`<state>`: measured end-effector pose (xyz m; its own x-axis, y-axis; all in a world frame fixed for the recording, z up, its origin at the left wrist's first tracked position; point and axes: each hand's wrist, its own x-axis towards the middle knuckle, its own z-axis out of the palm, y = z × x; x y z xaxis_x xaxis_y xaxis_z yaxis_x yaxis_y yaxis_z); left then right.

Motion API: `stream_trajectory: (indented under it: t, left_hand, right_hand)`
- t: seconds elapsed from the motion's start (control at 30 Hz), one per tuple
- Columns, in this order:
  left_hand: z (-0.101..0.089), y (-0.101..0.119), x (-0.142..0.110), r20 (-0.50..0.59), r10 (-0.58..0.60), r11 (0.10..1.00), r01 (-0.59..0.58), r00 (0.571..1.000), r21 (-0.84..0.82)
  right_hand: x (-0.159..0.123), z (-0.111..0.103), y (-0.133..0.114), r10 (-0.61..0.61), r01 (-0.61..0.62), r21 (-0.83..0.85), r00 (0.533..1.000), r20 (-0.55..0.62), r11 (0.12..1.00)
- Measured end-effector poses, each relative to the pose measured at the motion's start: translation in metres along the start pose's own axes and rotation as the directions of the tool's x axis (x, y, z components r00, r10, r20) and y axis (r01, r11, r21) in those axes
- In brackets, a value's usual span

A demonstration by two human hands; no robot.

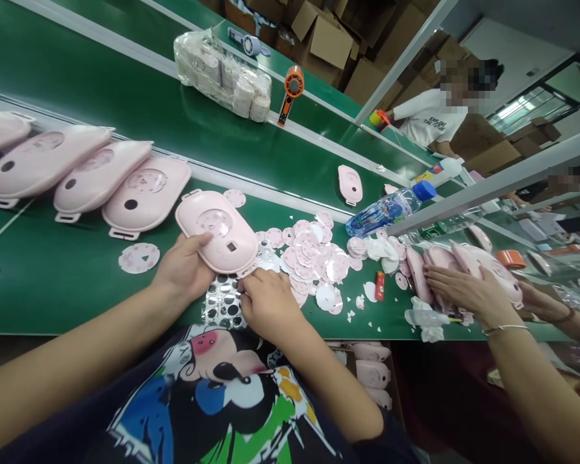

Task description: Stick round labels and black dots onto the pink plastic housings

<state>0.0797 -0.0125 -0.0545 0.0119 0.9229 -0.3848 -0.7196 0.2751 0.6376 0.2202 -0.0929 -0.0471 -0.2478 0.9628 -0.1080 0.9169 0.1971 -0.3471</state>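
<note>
A pale pink plastic shell, with a round clear window and a small dark square opening, is tilted up in my left hand. That thumb presses on its face and the fingers go underneath. My right hand is closed at the shell's lower right end, beside a sheet of round black stickers. Its fingertips are partly hidden, so what they pinch cannot be made out. Loose round printed discs are heaped right of the shell. One more disc lies to the left.
Several pink shells lean in a row at left. A water bottle, a red glue stick and an orange handheld fan are farther off. At right, a co-worker's hands touch more shells. Another person is across the bench.
</note>
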Motion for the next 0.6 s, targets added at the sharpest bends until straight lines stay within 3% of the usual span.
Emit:
stream_trajectory:
  t: [0.2,0.3,0.43,0.5,0.6]
  left_hand:
    - [-0.005,-0.005,0.008,-0.045,0.037,0.998,-0.039,0.998,-0.044]
    - [-0.005,-0.005,0.007,-0.063,0.032,0.998,-0.035,0.997,-0.047]
    - [-0.001,-0.005,-0.001,-0.071,0.039,0.999,-0.040,0.997,-0.007]
    - [0.003,-0.005,-0.010,-0.030,0.078,0.997,-0.078,0.996,0.006]
    - [0.014,-0.001,-0.029,0.043,0.138,0.990,-0.137,0.990,-0.014]
  right_hand:
    - [0.006,-0.004,-0.003,0.069,-0.074,0.141,0.997,0.043,0.987]
    - [-0.001,-0.007,0.000,0.003,-0.005,0.205,1.000,0.013,0.979]
    - [-0.018,-0.019,0.003,-0.098,0.198,0.386,0.959,-0.265,0.901]
    - [-0.025,-0.029,0.002,-0.039,0.259,0.499,0.912,-0.408,0.827]
    - [-0.027,-0.042,-0.004,0.072,0.265,0.551,0.855,-0.514,0.791]
